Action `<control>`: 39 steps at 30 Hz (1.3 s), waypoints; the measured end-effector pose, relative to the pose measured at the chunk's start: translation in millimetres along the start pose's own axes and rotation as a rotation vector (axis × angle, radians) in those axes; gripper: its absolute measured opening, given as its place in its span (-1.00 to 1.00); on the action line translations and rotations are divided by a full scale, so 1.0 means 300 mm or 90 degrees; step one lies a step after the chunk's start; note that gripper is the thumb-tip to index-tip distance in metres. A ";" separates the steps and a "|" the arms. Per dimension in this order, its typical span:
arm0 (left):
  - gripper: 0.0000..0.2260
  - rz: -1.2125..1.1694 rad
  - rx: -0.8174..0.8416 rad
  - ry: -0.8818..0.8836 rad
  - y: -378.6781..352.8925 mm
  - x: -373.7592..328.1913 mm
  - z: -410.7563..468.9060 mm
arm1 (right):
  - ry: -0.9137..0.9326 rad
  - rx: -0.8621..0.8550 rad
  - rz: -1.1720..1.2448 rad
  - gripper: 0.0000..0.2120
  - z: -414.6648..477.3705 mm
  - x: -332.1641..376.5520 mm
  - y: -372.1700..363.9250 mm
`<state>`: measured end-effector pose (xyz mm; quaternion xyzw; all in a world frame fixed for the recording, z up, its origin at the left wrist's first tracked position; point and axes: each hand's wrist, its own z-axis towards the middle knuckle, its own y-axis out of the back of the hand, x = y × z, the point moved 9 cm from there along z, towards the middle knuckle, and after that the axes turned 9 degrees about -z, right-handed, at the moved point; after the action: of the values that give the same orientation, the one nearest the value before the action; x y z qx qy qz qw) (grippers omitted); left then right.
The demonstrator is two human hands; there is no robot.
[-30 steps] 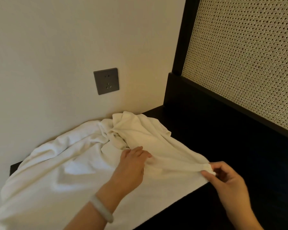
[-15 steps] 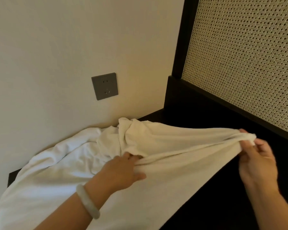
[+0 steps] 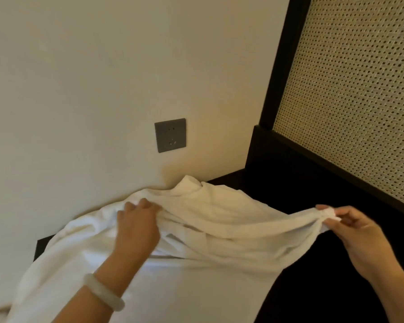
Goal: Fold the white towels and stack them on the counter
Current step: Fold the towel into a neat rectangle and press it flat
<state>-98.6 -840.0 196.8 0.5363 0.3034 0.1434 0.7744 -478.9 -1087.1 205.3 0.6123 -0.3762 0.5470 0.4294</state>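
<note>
Nearest the camera, a pale bangle (image 3: 104, 294) sits on the left wrist, with white cloth spread under the forearm. Ahead of it the left hand (image 3: 135, 229) lies knuckles-up on the white towel (image 3: 219, 220), its fingers (image 3: 140, 205) curled down together and bunching a ridge of fabric under their tips.

Across to the right, the right hand (image 3: 359, 236) pinches a gathered corner of the same towel; thumb and fingertips (image 3: 350, 214) are closed tight on a small wad that pokes out just beyond them. Between the two sets of fingers the towel runs as a taut, slightly sagging band, lifted at the right fingers and resting in folds beneath the left ones. Whether the heap below the left fingers is one towel or several cannot be told.

The dark counter (image 3: 301, 201) lies under and beyond the right fingers (it reads almost black here). The towel's far folds, just past the left fingertips, touch the cream wall (image 3: 91, 78). Above those fingertips a grey socket plate (image 3: 170, 135) is set in the wall. Beyond the right fingers rises a woven cane panel (image 3: 359, 101) in a dark frame (image 3: 278, 71).
</note>
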 end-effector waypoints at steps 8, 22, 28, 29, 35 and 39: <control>-0.72 -0.263 0.291 -0.329 -0.319 -0.517 -0.128 | 0.030 -0.039 0.023 -0.31 -0.069 0.025 -0.022; -0.81 -0.228 0.031 -0.377 -0.275 -0.500 -0.069 | 0.037 -0.124 0.086 -0.88 -0.109 0.071 0.106; -0.87 -0.041 0.009 -0.334 -0.264 -0.382 -0.031 | 0.041 -0.110 0.111 -0.90 -0.116 0.097 0.083; -0.87 -0.025 0.013 -0.334 -0.263 -0.375 -0.025 | 0.044 -0.109 0.109 -0.90 -0.115 0.103 0.078; -0.86 0.016 0.020 -0.351 -0.258 -0.366 0.006 | 0.058 -0.111 0.102 -0.79 -0.104 0.122 0.069; -0.85 -0.034 0.018 -0.384 -0.238 -0.375 0.026 | 0.049 -0.113 0.061 -0.84 -0.096 0.116 0.079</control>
<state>-188.2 -934.9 168.7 0.5570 0.0756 -0.0469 0.8257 -506.9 -1068.1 243.6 0.5316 -0.4349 0.5548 0.4695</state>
